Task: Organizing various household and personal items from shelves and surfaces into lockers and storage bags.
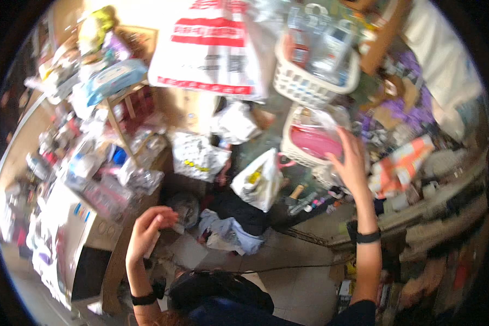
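Observation:
My right hand reaches over a white plastic basket that holds a pink item and clear plastic. Its thumb and fingers are apart around the basket's right side; whether they touch it is unclear. Just behind stands another white perforated basket with clear bottles in it. My left hand hangs low at the left, above the floor near a dark round object, with nothing visible in it. A white plastic bag with yellow marks lies between the two hands.
A large white and red bag stands at the back. A small wooden stand bears a blue wipes pack. Packaging crowds the left around a white box. Crumpled cloth lies low in the middle, and a cable crosses the tiled floor.

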The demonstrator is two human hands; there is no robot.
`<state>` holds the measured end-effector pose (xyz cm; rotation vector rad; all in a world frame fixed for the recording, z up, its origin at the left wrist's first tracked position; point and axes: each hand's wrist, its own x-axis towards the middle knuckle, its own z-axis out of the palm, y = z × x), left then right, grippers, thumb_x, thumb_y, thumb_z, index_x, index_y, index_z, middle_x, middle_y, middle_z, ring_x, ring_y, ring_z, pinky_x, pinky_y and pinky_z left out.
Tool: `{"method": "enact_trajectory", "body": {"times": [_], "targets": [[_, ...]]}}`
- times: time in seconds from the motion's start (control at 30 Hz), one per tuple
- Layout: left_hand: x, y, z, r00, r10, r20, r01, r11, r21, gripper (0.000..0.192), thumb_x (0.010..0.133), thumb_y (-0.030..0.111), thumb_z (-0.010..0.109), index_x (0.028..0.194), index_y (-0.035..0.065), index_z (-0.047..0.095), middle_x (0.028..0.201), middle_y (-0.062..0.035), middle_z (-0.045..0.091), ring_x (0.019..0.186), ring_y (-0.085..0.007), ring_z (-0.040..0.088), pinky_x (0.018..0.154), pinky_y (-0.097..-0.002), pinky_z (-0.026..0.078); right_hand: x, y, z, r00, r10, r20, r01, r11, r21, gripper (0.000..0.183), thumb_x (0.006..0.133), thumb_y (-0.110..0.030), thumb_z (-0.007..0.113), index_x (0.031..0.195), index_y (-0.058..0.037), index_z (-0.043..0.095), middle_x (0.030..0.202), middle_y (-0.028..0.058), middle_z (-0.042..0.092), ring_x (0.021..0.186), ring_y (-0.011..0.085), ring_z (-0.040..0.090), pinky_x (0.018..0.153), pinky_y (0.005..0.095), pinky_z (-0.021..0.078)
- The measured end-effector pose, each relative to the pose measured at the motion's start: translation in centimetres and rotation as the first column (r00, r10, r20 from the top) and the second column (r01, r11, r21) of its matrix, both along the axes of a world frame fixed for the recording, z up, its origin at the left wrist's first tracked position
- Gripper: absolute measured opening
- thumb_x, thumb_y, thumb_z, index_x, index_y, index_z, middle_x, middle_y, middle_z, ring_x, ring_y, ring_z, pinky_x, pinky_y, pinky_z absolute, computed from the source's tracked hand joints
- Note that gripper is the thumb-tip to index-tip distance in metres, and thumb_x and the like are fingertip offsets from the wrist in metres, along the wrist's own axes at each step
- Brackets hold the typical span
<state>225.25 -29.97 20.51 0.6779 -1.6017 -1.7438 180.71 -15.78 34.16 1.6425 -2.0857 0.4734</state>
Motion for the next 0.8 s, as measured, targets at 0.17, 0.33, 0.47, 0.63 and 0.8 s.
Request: {"method": "enact_trajectory", "body": {"times": [0.17, 0.33, 0.47, 0.63, 0.8], "targets": [[5.6, -3.6, 0.4, 0.923, 0.374, -0.088, -0.379, 0.924, -0.051, 0.028, 0.095, 0.019, 0.042, 0.111, -0.0019, 0.052, 0.099, -0.0124, 0.062, 0.091, -0.0171, 0.060, 0.082, -0.0296, 0.048, -0.8, 0.9, -2.7, 0.942, -0.136, -0.307, 0.165, 0.984, 0.069, 0.067, 0.081, -0.022, 0.062, 0.138, -0.0112, 0.030, 0.141, 0.0075, 0.033, 0.130, 0.0227, 0.031, 0.109, 0.0499, 0.0127], [15.6, -2.4, -1.5, 0.780, 0.626, 0.012, -0.626, 0.780, 0.008, 0.027, 0.095, 0.017, 0.042, 0.110, -0.0034, 0.052, 0.098, -0.0119, 0.062, 0.089, -0.0165, 0.060, 0.079, -0.0277, 0.048, 3.5, -3.0, -2.2, 0.868, -0.288, -0.404, 0.279, 0.957, -0.083, 0.062, 0.084, -0.029, 0.058, 0.138, -0.0140, 0.030, 0.144, 0.0045, 0.029, 0.131, 0.0224, 0.030, 0.108, 0.0522, 0.0144], [21.5, -1.6, -3.8, 0.665, 0.745, 0.055, -0.746, 0.660, 0.087, 0.026, 0.094, 0.015, 0.044, 0.109, -0.0036, 0.052, 0.097, -0.0121, 0.061, 0.089, -0.0165, 0.060, 0.079, -0.0274, 0.048, 11.6, -7.4, -7.3, 0.998, 0.012, 0.063, 0.021, 0.864, -0.503, 0.032, 0.087, -0.014, 0.057, 0.116, -0.0008, 0.054, 0.116, 0.0129, 0.057, 0.105, 0.0248, 0.054, 0.093, 0.0365, 0.0400], [27.2, -2.9, -6.0, 0.590, 0.787, 0.179, -0.807, 0.573, 0.141, 0.023, 0.093, 0.013, 0.044, 0.109, -0.0029, 0.052, 0.096, -0.0112, 0.061, 0.089, -0.0162, 0.059, 0.079, -0.0275, 0.048, 28.9, -20.2, -19.3, 0.614, 0.302, 0.729, -0.371, 0.926, -0.072, 0.018, 0.083, -0.009, 0.058, 0.099, -0.0020, 0.060, 0.103, 0.0112, 0.060, 0.096, 0.0229, 0.056, 0.087, 0.0318, 0.0422], [26.9, -7.0, -6.7, 0.711, 0.658, 0.247, -0.701, 0.692, 0.173, 0.021, 0.092, 0.009, 0.045, 0.109, -0.0029, 0.051, 0.096, -0.0096, 0.061, 0.093, -0.0155, 0.058, 0.082, -0.0269, 0.046, 40.0, -31.6, -31.3, 0.459, 0.492, 0.740, -0.758, 0.651, 0.037, 0.023, 0.078, -0.008, 0.061, 0.100, -0.0013, 0.058, 0.105, 0.0158, 0.057, 0.101, 0.0323, 0.052, 0.086, 0.0375, 0.0423]]}}
